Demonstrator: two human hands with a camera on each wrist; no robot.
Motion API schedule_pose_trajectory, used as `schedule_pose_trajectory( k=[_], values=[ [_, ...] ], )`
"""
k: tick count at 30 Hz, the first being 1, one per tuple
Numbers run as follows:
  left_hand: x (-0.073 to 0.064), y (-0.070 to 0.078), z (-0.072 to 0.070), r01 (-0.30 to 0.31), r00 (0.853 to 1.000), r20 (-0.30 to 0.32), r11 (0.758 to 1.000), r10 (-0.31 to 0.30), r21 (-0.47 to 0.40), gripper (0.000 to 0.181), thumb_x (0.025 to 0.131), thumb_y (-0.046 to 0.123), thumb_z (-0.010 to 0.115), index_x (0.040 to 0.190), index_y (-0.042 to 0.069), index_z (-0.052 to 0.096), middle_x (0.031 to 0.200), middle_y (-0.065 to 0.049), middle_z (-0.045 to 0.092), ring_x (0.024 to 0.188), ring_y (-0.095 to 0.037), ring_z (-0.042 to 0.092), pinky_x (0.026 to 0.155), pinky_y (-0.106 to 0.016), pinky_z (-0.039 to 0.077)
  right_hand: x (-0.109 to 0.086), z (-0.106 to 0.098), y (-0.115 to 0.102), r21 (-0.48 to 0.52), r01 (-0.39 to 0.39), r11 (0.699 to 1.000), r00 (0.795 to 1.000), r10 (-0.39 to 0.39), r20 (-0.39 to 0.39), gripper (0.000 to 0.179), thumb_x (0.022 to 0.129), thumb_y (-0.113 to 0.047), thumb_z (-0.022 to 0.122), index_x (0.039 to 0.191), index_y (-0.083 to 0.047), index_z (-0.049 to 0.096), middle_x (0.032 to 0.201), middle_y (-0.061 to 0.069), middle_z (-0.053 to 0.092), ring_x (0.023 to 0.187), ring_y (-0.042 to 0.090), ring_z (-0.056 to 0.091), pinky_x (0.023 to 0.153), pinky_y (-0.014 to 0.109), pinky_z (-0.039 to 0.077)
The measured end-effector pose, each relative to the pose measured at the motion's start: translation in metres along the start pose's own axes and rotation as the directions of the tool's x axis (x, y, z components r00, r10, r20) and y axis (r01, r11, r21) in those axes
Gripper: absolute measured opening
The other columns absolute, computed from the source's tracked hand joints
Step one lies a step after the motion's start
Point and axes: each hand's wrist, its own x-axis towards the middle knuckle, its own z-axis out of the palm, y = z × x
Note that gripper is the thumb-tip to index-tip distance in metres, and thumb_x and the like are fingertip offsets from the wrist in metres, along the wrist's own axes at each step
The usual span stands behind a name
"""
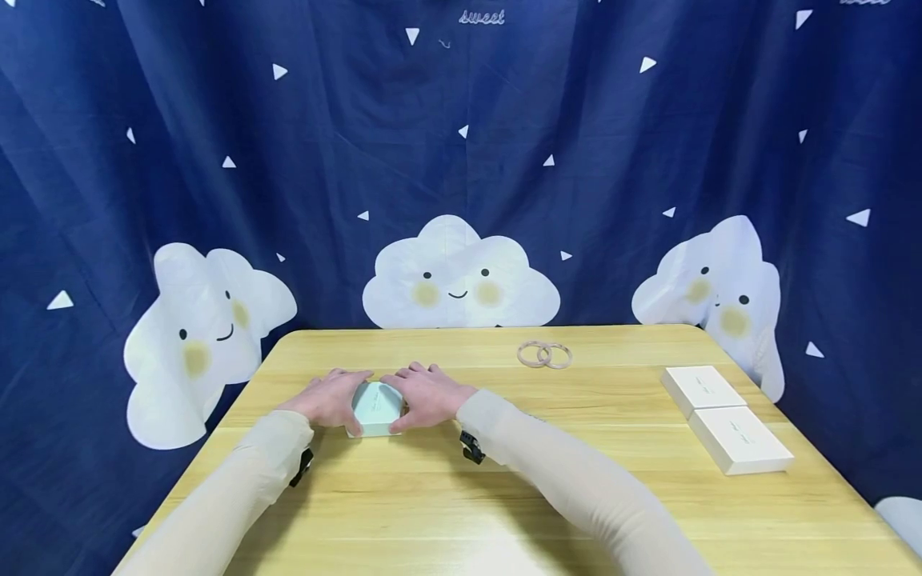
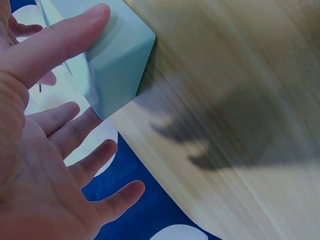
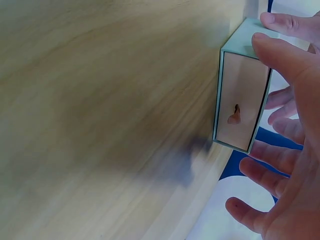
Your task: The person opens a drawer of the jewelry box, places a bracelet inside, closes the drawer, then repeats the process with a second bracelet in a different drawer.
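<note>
Touching both hands [image 1: 333, 400] [image 1: 430, 396], mint-green box [image 1: 376, 408] between

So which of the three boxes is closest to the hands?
The mint-green box, held between the left hand and right hand; the white boxes lie untouched on the right of the table.
</note>
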Motion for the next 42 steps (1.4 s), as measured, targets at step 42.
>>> schedule_pose_trajectory(
  k=[42],
  values=[
    [-0.0096, 0.0060, 0.0004, 0.015, 1.000, 0.023, 1.000, -0.015, 0.000, 0.106, 0.062, 0.023, 0.096, 0.152, 0.006, 0.042, 0.141, -0.014, 0.057, 0.122, -0.033, 0.047, 0.104, -0.068, 0.034, -0.0055, 0.0040, -0.0047, -0.030, 0.003, 1.000, 1.000, -0.004, -0.004, 0.090, 0.081, -0.068, 0.070, 0.155, -0.028, 0.039, 0.144, -0.004, 0.054, 0.127, 0.015, 0.047, 0.106, 0.051, 0.043]
  ],
)
